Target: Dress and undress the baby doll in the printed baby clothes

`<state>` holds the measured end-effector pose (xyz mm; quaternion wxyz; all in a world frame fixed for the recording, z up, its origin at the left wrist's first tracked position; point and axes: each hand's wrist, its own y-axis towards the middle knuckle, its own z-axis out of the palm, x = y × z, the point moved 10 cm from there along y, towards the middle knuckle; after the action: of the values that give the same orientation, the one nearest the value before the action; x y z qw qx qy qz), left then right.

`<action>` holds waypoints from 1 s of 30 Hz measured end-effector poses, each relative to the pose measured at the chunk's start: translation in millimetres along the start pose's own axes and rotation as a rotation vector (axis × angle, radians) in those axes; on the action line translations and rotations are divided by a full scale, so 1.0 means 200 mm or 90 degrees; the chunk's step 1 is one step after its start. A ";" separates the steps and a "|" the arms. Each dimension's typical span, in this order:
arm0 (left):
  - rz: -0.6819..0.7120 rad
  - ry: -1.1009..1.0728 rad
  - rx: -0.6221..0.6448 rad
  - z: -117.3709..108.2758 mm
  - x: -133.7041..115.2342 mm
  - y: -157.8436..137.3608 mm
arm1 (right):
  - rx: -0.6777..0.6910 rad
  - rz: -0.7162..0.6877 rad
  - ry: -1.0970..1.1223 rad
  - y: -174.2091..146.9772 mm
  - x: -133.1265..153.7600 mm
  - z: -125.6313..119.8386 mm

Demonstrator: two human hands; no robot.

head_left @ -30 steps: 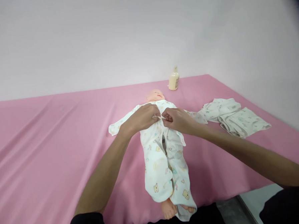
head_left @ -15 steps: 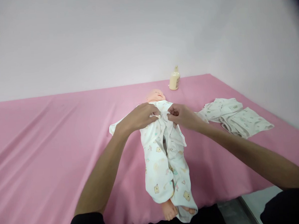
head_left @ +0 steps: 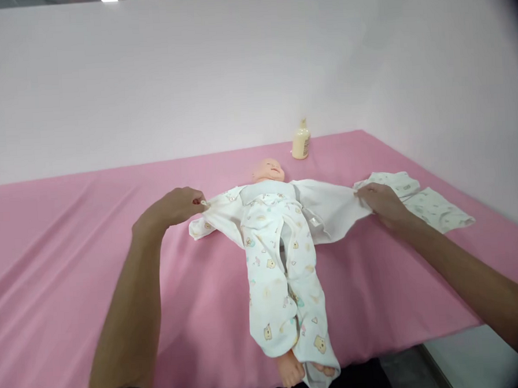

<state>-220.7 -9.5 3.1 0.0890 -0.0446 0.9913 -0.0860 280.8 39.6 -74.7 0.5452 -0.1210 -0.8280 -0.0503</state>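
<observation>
A baby doll (head_left: 269,170) lies on its back, head toward the wall and bare feet at the table's near edge. It wears patterned baby trousers (head_left: 269,274) with bear prints, split at the crotch. Its white baby jacket (head_left: 333,204) is spread wide at the front, the plain inner side showing on the right. My left hand (head_left: 173,207) pinches the edge of the left front panel. The edge of the right panel is gripped by my right hand (head_left: 383,202), with the cloth pulled taut. A sleeve lies out to the doll's left-hand side in view.
A cream pump bottle (head_left: 300,142) stands behind the doll's head, near the wall. Folded patterned baby clothes (head_left: 437,208) lie at the right, partly behind my right hand. A pink sheet (head_left: 92,255) with creases covers the table.
Both hands have moved apart from the doll's chest, drawing the jacket's front panels out to either side. The trousers' upper part is now uncovered. The camera view has tilted up slightly.
</observation>
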 end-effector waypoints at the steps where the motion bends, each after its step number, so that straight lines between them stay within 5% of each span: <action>1: -0.001 -0.002 0.019 0.04 0.01 0.01 | 0.005 0.014 -0.012 0.02 -0.07 0.00; 5: 0.091 -0.058 -0.051 0.11 -0.14 0.01 | 0.066 -0.024 -0.092 0.03 -0.14 0.08; 12: 0.270 -0.208 -0.095 0.18 -0.48 -0.02 | 0.028 -0.177 -0.206 -0.07 0.13 0.20; 17: 0.236 -0.217 -0.128 0.20 -0.45 0.03 | 0.024 -0.230 -0.187 -0.10 0.15 0.29; 23: 0.181 -0.314 -0.034 0.29 -0.39 0.14 | 0.001 -0.284 -0.166 -0.10 0.19 0.33; 30: 0.222 -0.127 -0.228 0.27 -0.37 0.14 | -0.040 -0.339 -0.221 -0.14 0.29 0.38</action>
<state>-139.6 17.2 -41.4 0.1904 0.1038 0.9697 0.1122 183.5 37.8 -50.3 0.3596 0.0761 -0.9092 -0.1954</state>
